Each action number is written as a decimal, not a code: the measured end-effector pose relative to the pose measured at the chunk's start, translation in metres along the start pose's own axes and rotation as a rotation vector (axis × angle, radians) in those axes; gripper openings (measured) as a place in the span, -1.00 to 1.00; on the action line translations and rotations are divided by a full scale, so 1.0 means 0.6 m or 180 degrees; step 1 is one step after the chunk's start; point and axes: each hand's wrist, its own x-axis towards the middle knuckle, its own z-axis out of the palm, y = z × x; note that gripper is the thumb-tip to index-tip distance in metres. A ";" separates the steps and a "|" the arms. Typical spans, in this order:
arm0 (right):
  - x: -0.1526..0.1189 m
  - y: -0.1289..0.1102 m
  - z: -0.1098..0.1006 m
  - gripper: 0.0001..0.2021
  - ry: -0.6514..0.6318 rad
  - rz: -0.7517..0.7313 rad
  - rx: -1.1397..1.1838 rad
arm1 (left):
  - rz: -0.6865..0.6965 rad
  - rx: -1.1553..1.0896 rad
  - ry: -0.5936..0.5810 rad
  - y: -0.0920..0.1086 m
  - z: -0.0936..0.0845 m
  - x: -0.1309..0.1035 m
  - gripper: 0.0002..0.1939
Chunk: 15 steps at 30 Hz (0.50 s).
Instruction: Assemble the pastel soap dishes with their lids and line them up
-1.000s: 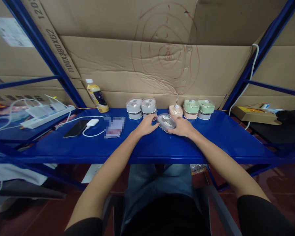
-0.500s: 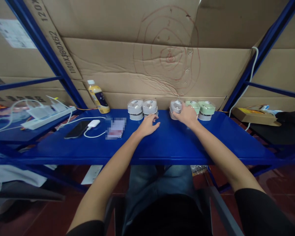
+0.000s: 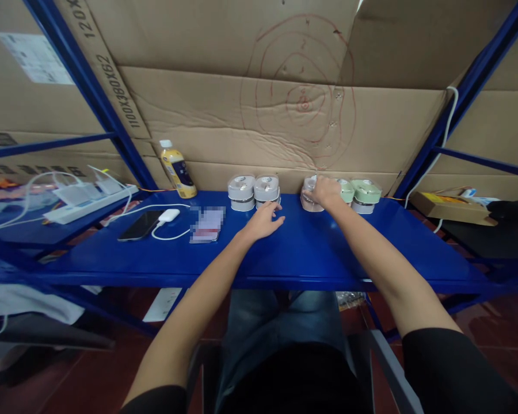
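Two grey lidded containers [image 3: 242, 192] stand side by side at the back of the blue tabletop. My left hand [image 3: 265, 221] is just in front of the right one of this pair, fingers apart and holding nothing. Farther right, my right hand [image 3: 323, 192] reaches over a pinkish-grey container [image 3: 309, 201], its fingers around the upper part. Beside it are two green-lidded containers [image 3: 366, 195], the nearer one partly hidden behind my right hand. All the containers are upright.
A yellow bottle [image 3: 179, 171] stands at the back left. In front of it lie a black phone [image 3: 140, 225], a white charger [image 3: 169, 215] with a cable, and a blurred flat item [image 3: 208, 224]. Cardboard [image 3: 190, 109] rises behind the blue table [image 3: 293, 259].
The view has shifted slightly, moving the scene a little to the right. My right hand has closed in over the top of the pinkish-grey container. My left hand has hardly moved.
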 end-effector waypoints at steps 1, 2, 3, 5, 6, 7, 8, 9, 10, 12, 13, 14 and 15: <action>0.000 0.001 0.000 -0.26 0.0013 -0.0030 -0.0020 | -0.0003 0.0002 0.0003 0.000 0.000 0.000 -0.73; 0.000 0.002 0.001 -0.24 0.0023 -0.0044 -0.0032 | -0.0005 0.0003 0.0002 0.001 -0.001 0.000 -0.73; -0.001 0.003 0.002 -0.23 0.0032 -0.0052 -0.0038 | -0.0006 0.0003 0.0000 0.001 -0.001 0.000 -0.72; -0.002 0.007 0.006 -0.22 0.0059 -0.0051 -0.0038 | -0.0006 0.0013 -0.0018 0.002 0.000 0.000 -0.71; -0.003 0.009 0.008 -0.22 0.0075 -0.0046 -0.0031 | -0.0007 0.0025 -0.0032 0.002 0.000 -0.001 -0.71; -0.003 0.011 0.009 -0.23 0.0091 -0.0046 -0.0018 | -0.0012 0.0041 -0.0049 0.003 0.001 -0.001 -0.70; -0.004 0.013 0.010 -0.24 0.0104 -0.0046 -0.0001 | -0.0025 0.0053 -0.0065 0.003 0.001 -0.003 -0.70; -0.005 0.015 0.010 -0.25 0.0118 -0.0048 0.0019 | -0.0034 0.0067 -0.0075 0.004 0.001 -0.004 -0.70; -0.007 0.017 0.010 -0.25 0.0128 -0.0044 0.0042 | -0.0022 0.0094 -0.0062 0.006 0.000 -0.006 -0.69; -0.014 0.020 0.005 -0.22 0.0129 -0.0002 0.0098 | 0.0075 0.0232 0.0096 0.009 -0.005 -0.007 -0.64; -0.020 0.021 0.001 -0.18 0.0119 0.0025 0.0131 | 0.0132 0.0352 0.0243 0.011 -0.010 -0.006 -0.60; -0.027 0.022 -0.003 -0.14 0.0111 0.0052 0.0167 | 0.0178 0.0499 0.0401 0.012 -0.014 -0.002 -0.54; -0.036 0.023 -0.007 -0.10 0.0116 0.0075 0.0204 | 0.0205 0.0655 0.0541 0.013 -0.020 0.003 -0.47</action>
